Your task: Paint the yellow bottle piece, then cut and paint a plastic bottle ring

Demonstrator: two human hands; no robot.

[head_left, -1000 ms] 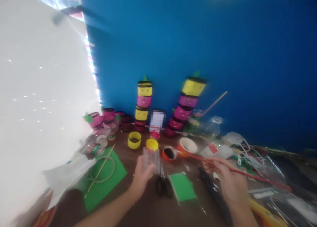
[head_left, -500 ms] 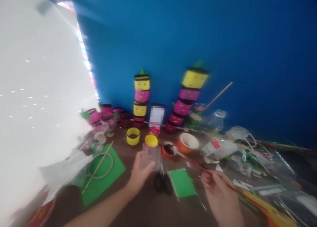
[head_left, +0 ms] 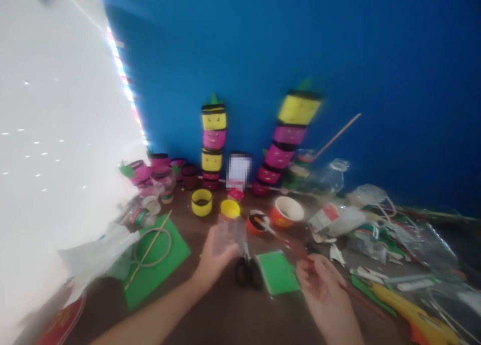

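Observation:
My left hand (head_left: 218, 253) is closed around a clear plastic cup-like piece (head_left: 230, 234), held in front of a yellow pot (head_left: 230, 209). In my right hand (head_left: 319, 280) is a paintbrush (head_left: 287, 242) with a thin red handle. Its head rests at a small orange bowl (head_left: 257, 227) containing something dark, perhaps paint. Between my hands lie black-handled scissors (head_left: 248, 270) and a green square pad (head_left: 280, 272). Just behind stand a yellow ring with black rims (head_left: 202, 203) and a larger orange-and-white paper bowl (head_left: 287, 212). Blur hides the fine detail.
Two stacks of yellow and magenta pots, the left stack (head_left: 214, 139) and right stack (head_left: 280, 154), lean by the blue wall. Green sheet (head_left: 161, 275) with a hoop and stick lies left. Plastic bottles, scraps and a yellow glue gun (head_left: 413, 312) crowd the right.
My right hand has shifted slightly left with the paintbrush, whose head stays at the small orange bowl. My left hand keeps hold of the clear piece. The view has tilted slightly.

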